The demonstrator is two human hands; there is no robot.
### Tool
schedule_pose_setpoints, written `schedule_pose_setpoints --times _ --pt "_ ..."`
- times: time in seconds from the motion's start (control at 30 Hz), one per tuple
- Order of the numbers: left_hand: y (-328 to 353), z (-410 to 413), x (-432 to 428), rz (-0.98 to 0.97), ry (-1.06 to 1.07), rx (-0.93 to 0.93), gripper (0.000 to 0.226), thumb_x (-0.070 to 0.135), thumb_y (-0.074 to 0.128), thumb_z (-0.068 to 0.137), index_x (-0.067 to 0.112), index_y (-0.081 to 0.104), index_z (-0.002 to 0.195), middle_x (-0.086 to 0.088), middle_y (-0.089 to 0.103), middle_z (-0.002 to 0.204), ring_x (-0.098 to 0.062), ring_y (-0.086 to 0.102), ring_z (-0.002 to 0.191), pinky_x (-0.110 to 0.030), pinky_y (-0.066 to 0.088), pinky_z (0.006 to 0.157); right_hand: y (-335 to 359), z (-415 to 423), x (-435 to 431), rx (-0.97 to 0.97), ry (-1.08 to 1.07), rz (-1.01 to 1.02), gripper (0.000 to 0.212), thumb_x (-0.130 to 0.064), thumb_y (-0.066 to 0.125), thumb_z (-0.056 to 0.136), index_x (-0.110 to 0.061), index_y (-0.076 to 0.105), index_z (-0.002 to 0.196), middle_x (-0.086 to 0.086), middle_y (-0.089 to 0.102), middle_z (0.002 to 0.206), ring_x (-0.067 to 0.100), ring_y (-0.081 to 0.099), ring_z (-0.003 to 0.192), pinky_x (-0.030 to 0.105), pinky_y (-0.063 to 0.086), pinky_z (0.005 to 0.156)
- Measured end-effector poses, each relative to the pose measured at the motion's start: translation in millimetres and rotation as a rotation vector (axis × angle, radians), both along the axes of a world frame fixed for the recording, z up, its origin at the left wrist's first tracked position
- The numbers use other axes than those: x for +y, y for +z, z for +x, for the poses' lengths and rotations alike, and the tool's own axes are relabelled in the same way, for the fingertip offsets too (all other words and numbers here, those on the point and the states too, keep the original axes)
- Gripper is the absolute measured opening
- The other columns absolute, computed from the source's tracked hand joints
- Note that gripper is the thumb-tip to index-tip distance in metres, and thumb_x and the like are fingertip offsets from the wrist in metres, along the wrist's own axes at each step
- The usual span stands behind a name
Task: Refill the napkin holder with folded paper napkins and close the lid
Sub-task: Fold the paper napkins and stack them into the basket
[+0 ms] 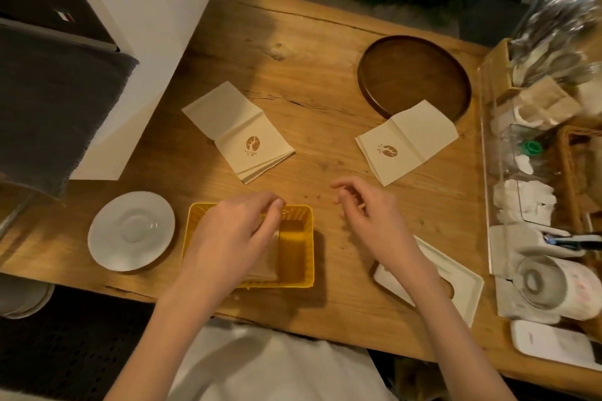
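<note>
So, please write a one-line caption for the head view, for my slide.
Left hand over the yellow napkin holder, right hand hovering beside, lid off, two napkin stacks waiting.

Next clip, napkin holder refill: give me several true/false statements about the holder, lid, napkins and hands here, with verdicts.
1. The lid sits closed on the yellow napkin holder. False: it lies on the table right of the holder, beneath the right forearm.
2. The left hand is over the holder. True.
3. The right hand holds a napkin. False: it holds nothing.
4. The right napkin stack overlaps the brown tray's rim. True.
5. The saucer lies right of the holder. False: it lies to its left.
</note>
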State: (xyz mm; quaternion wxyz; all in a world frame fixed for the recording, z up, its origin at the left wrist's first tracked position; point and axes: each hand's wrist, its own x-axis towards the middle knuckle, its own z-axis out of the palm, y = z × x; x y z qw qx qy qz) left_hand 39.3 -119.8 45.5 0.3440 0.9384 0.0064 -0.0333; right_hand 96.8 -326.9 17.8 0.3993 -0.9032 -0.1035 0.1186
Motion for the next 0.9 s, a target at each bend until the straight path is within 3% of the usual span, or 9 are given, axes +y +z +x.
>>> schedule_pose_setpoints --times 0.2,0.33,0.43,0.57,0.7,0.9 --pt "-15 6 -32 -0.039 -0.005 0.036 0.038 0.045 0.035 0.095 0.025 0.068 0.099 0.01 0.071 0.085 -0.01 0.064 0.079 -0.041 0.053 0.067 -24 18 -52 0.043 -0.103 -0.001 0.018 -0.021 0.05 0.098 -0.029 0.065 0.107 -0.014 0.066 0.088 0.001 0.062 0.079 0.022 0.051 0.067" --pt "-24 7 -47 -0.028 0.023 0.035 0.033 0.041 0.041 0.098 0.024 0.069 0.101 0.012 0.07 0.088 -0.007 0.064 0.08 -0.039 0.054 0.068 -39 38 -82 -0.046 -0.241 -0.025 0.016 -0.017 0.052 0.096 -0.023 0.066 0.1 -0.011 0.063 0.078 0.001 0.057 0.069 0.025 0.048 0.061" --pt "-26 8 -52 0.014 0.088 0.006 0.028 0.035 0.043 0.1 0.023 0.069 0.1 0.011 0.069 0.088 -0.009 0.064 0.08 -0.038 0.055 0.066 -47 57 -101 -0.091 -0.345 -0.049 0.015 -0.021 0.054 0.096 -0.018 0.064 0.107 -0.004 0.064 0.086 0.006 0.059 0.073 0.034 0.056 0.068" --pt "-28 8 -57 -0.033 0.151 0.015 0.022 0.033 0.046 0.097 0.025 0.067 0.098 0.012 0.068 0.083 -0.008 0.063 0.077 -0.04 0.053 0.065 -57 84 -121 -0.15 -0.399 -0.105 0.02 -0.022 0.055 0.096 -0.014 0.06 0.113 0.004 0.064 0.099 0.01 0.058 0.081 0.026 0.053 0.069" --pt "-33 8 -59 -0.042 0.169 0.009 0.017 0.033 0.047 0.097 0.027 0.063 0.095 0.013 0.065 0.076 -0.007 0.061 0.07 -0.042 0.052 0.061 -71 100 -128 -0.192 -0.414 -0.238 0.025 -0.024 0.055 0.097 -0.014 0.056 0.121 0.004 0.057 0.113 0.012 0.056 0.088 0.028 0.049 0.073" --pt "-36 10 -63 -0.021 0.184 0.001 0.015 0.032 0.047 0.098 0.027 0.06 0.093 0.012 0.063 0.073 -0.006 0.059 0.068 -0.042 0.051 0.06 -95 105 -131 -0.167 -0.443 -0.282 0.034 -0.03 0.056 0.096 -0.015 0.054 0.127 0.005 0.052 0.121 0.015 0.057 0.092 0.033 0.052 0.079"
